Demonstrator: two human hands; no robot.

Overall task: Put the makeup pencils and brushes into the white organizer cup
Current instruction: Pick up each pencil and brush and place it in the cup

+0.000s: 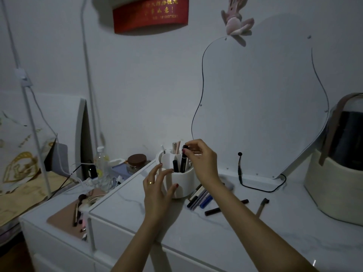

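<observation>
While the white table (225,232) carries everything, the cup (183,185) stands near its back edge and serves as the landmark. Right of the cup and behind it, a curvy mirror (261,107) leans at the wall; far right of the cup sits a cream basket (334,193). The right hand (202,160) hovers over the cup's right rim, its grip closed on the top of a black pencil (184,160) that stands upright with its lower end inside the cup. The left hand (157,185) is at the cup's left side, grip open, thumb touching the wall, fingers spread just beside it. Just right of the cup's base, loose pencils (198,199) lie bunched on the table, partly under the right forearm. Further right lies a brush (262,207).
</observation>
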